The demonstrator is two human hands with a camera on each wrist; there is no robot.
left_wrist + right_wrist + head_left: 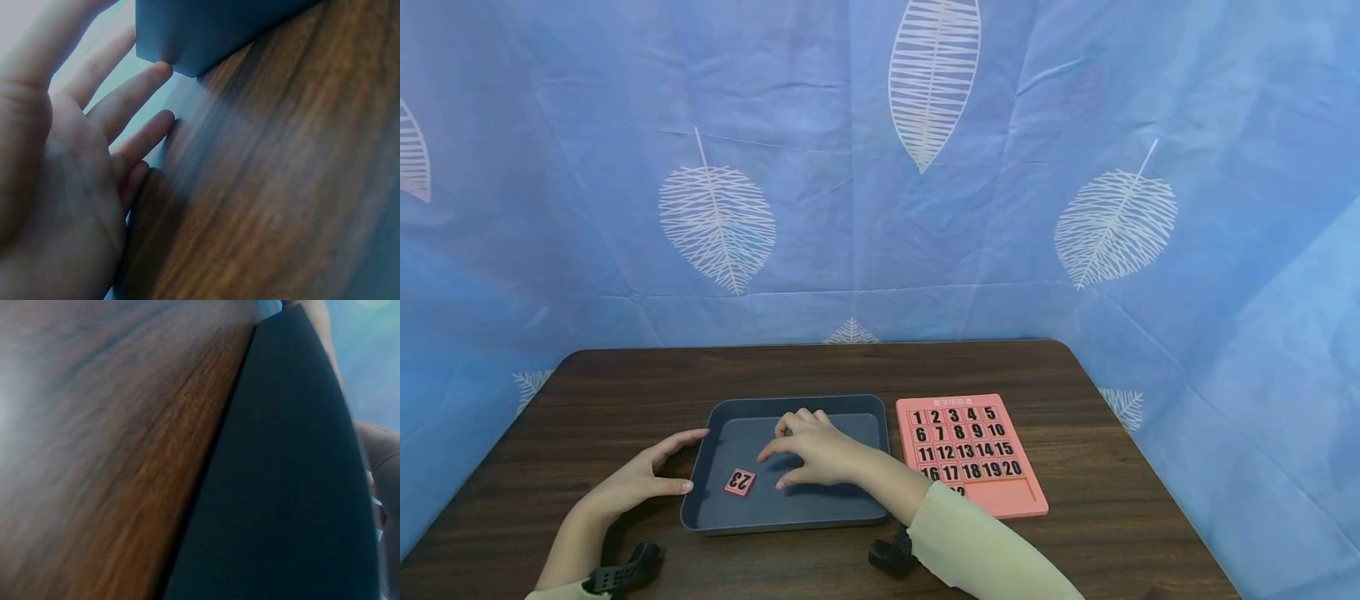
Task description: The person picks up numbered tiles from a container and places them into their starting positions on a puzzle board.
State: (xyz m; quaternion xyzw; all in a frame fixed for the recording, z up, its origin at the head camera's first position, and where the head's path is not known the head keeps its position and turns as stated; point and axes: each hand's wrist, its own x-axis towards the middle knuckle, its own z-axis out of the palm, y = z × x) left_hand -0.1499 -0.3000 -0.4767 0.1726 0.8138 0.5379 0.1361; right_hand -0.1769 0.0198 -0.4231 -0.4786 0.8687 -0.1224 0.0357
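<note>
A dark grey tray [820,514] holds a small pink tile [740,482] numbered 23, upside down in the head view. My right hand [820,450] is over the tray to the right of the tile, thumb and forefinger spread apart with nothing between them. My left hand [632,482] is at the tray's left side, fingertips and thumb right at the rim. In the left wrist view, the fingers [128,100] stretch toward the tray's outer corner [187,37]. The tray's side wall [281,456] fills much of the right wrist view.
Right of the tray lies a pink number board [1022,502] with black-numbered tiles in rows; the right forearm hides part of its lowest row. All stand on a dark wooden table [1120,517]. A blue leaf-patterned cloth [850,208] hangs behind. Each wrist wears a black device [625,571].
</note>
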